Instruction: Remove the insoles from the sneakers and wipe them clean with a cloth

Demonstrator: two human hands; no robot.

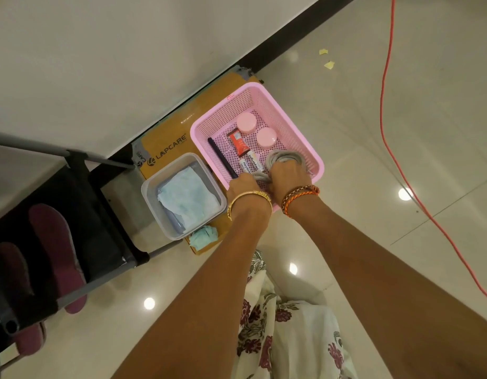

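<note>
1. Both hands reach into the pink perforated plastic basket (288, 110): left hand (243, 187) and right hand (287, 176) each grip grey rings (284, 158); finger closure is hidden.
2. The maroon foam insoles (55, 250) lie on the black shelf rack (100, 214), well apart.
3. The pale blue cloth (187, 199) sits in the clear tub (182, 160).
4. Risk: lifting rings could spill basket contents, delaying wiping.

I read this as a home, likely a hallway or room corner. I see glossy cream floor tiles (346, 110) reflecting ceiling lights, a plain wall with a black skirting board (288, 39), and a dark metal-framed shoe rack (100, 214) with maroon insoles (56, 253) lying on its fabric shelf. On a flattened Lapcare cardboard box (168, 143) sit a pink plastic basket (264, 105) of toiletries and a clear tub (165, 187) of pale cloth. An orange cable (384, 105) trails across the floor.
</note>
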